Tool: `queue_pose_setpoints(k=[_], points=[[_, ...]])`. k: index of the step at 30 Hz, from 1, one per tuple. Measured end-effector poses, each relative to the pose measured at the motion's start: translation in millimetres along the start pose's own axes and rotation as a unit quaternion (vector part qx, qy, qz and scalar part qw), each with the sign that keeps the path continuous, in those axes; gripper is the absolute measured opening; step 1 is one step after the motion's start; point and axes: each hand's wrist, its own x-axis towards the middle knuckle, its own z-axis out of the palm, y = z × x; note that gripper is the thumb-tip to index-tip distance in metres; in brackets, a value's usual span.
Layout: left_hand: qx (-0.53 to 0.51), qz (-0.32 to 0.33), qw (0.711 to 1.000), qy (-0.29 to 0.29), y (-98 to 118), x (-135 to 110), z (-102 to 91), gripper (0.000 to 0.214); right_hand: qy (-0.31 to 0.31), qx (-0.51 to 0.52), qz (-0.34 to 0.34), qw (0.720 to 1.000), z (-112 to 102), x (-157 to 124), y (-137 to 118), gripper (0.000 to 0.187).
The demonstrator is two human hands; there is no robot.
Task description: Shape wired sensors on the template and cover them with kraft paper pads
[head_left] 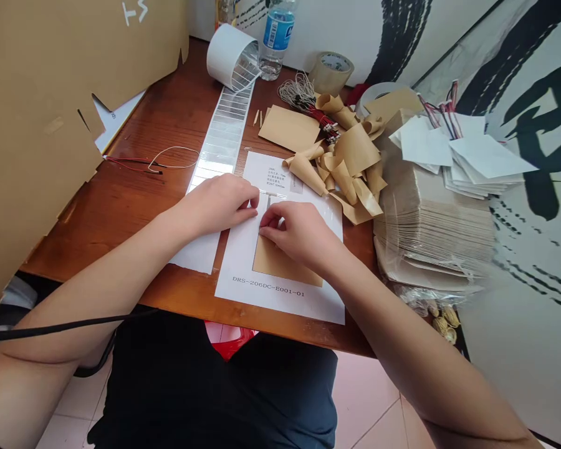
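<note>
In the head view, one printed white sheet (238, 259) lay on the bench (140, 212), with one brown paper rectangle (285, 265) on its lower half, partly hidden by the right hand (303, 231). That hand's thumb and forefinger nearly met at the rectangle's upper left; I could not tell whether they pinched it. The left hand (222, 199) had loosely bent fingers over the sheet's left side, any grip hidden, and covered part of one label strip (219, 146) running from one roll (227, 56). Behind were two short sticks (256, 117), perhaps wooden, one roll of packing tape (327, 81) and one bottle (278, 31), cut off above. Curled brown scraps (355, 149) overlapped too much to count, as did white cards (489, 156) atop one plastic-wrapped cardboard stack (434, 224).
</note>
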Motion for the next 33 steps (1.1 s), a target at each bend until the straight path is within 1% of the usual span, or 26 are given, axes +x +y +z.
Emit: queue_pose_setpoints(k=[2,4,7,12,15,20,26,33], points=[[-0.002,-0.002,1.0,-0.003,2.4,-0.3,-1.2,0.014,0.01,-0.011,-0.014,1.0,-0.4,-4.0,-1.0,0.013],[-0.004,-0.005,1.0,-0.012,5.3,-0.8,-2.8,0.013,0.008,-0.031,-0.027,0.999,-0.3,-10.5,-3.2,0.015],[-0.001,-0.015,0.999,-0.029,9.2,-1.4,-4.5,0.013,-0.038,-0.048,-0.03,0.998,1.2,-22.6,-7.6,0.02],[0.0,-0.018,0.999,-0.034,10.8,-1.4,-3.7,0.014,-0.099,0.012,-0.049,0.994,5.7,-35.9,-11.7,0.025],[0.003,-0.019,0.999,-0.039,10.4,-1.2,-3.2,0.015,-0.125,0.056,-0.041,0.99,7.5,-36.1,-10.3,0.026],[0.008,-0.021,0.999,-0.041,11.2,-1.5,-3.8,0.016,-0.149,0.12,-0.03,0.981,6.7,-33.3,-5.0,0.025],[0.016,-0.02,0.999,-0.047,13.4,-2.1,-4.7,0.017,-0.176,0.117,-0.022,0.977,4.5,-32.4,-3.7,0.025],[0.021,-0.019,0.998,-0.048,15.0,-2.4,-4.2,0.018,-0.174,0.112,-0.024,0.978,5.8,-31.8,-3.3,0.025]])
